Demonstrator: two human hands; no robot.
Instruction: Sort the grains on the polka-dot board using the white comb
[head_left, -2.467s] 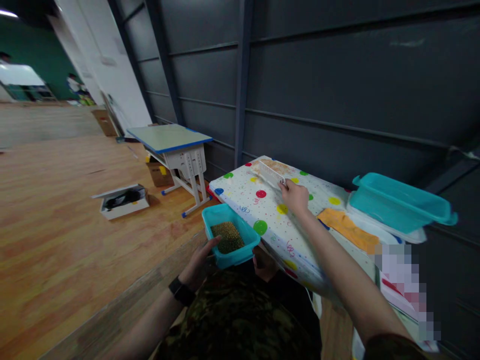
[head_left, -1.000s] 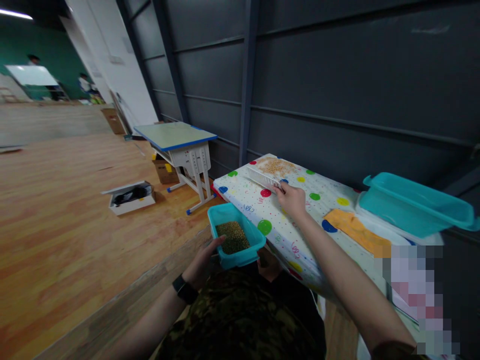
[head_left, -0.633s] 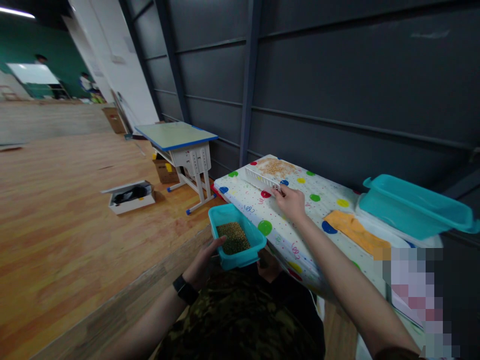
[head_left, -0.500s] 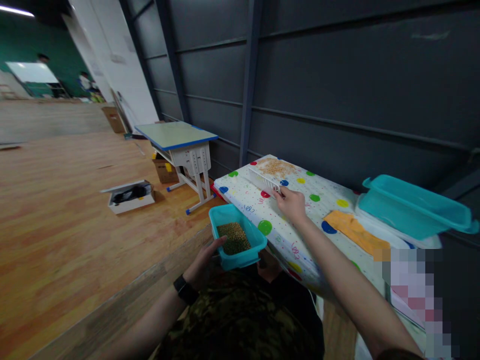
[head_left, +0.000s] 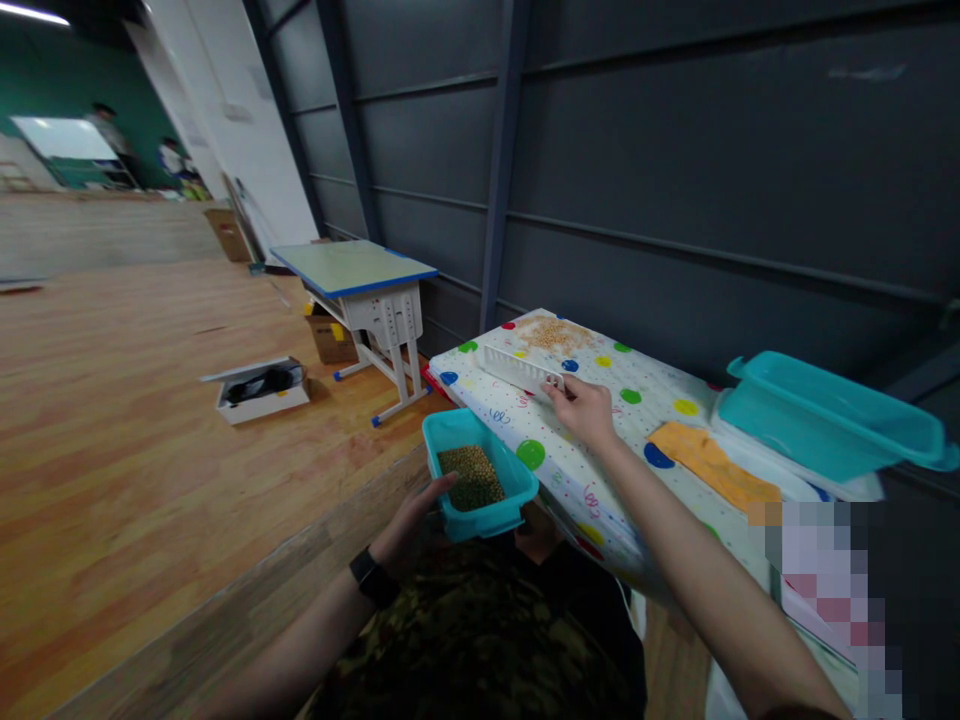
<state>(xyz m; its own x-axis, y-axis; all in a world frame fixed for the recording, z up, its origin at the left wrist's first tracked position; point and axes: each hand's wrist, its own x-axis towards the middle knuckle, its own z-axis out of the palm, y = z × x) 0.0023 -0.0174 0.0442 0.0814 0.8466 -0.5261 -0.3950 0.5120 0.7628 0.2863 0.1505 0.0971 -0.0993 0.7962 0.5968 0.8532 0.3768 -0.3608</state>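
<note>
My left hand (head_left: 417,512) grips a small turquoise plastic container (head_left: 480,524) at its near left side, thumb over the rim. Grains (head_left: 471,476), some green and some tan, lie inside it. The container is at the near edge of the covered table, partly under its left corner. My right hand (head_left: 586,408) is closed on the near end of a long white slotted plastic piece (head_left: 517,368), held just over the tablecloth. Beyond that piece, a patch of spilled tan grains (head_left: 555,334) is spread on the dotted tablecloth (head_left: 630,420); the piece is apart from most of them.
To the right sit a large turquoise bin (head_left: 840,415) and an orange cloth (head_left: 712,462). A desk with a blue edge (head_left: 360,268) stands at the left, and an open white box (head_left: 264,400) lies on the floor. A dark panelled wall (head_left: 675,160) runs behind the table.
The white slotted piece has moved slightly left and toward me, away from the spilled grains. My left hand and the container have barely shifted.
</note>
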